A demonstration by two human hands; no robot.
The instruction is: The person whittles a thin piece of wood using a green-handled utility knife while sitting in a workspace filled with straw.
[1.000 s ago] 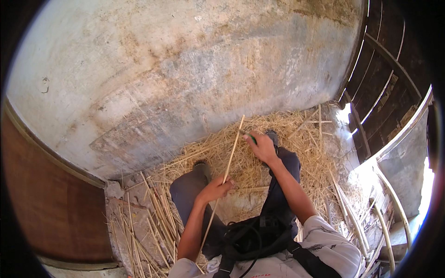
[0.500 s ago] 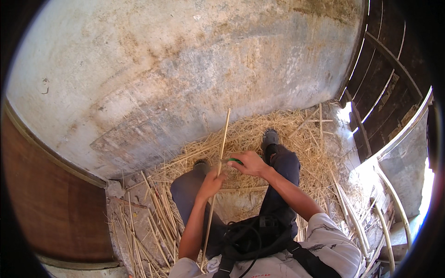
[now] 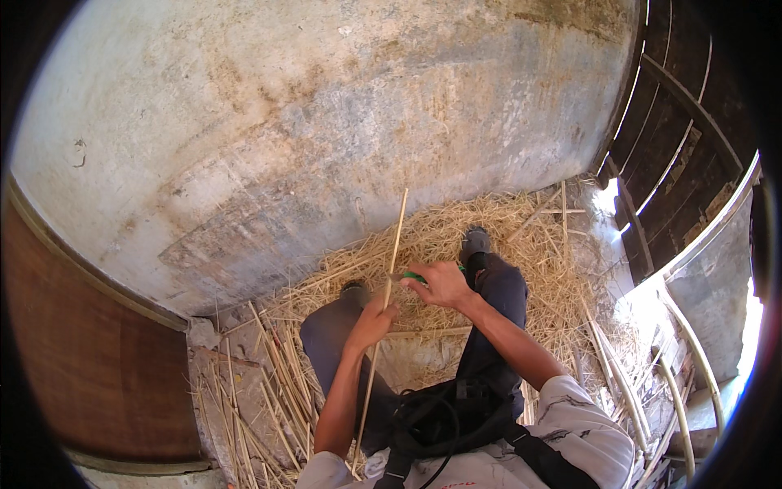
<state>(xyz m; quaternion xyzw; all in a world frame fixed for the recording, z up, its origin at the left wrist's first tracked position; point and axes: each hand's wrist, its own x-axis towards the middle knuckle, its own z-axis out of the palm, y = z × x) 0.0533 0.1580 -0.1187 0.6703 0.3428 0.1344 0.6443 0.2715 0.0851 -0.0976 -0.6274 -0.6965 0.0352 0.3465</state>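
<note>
My left hand (image 3: 374, 323) is closed around a long, thin bamboo strip (image 3: 397, 231). The strip stands at a slant between my knees, its lower end running down past my left forearm. Closed on the green handle of a small knife (image 3: 415, 278) is my right hand (image 3: 444, 285), just to the right of the strip. The short blade lies against the strip or right beside it, a little above my left fingers; the exact contact is too small to make out.
Pale shavings (image 3: 546, 269) cover the floor around my feet. Several cut strips (image 3: 281, 379) lie at the left, and longer poles (image 3: 623, 383) at the right. A stained wall (image 3: 366, 114) rises ahead; a brown panel (image 3: 98, 350) stands at the left.
The bamboo strip's top has shifted slightly up and to the right. My right hand with the knife has moved a little, while my left hand keeps its grip nearly in place.
</note>
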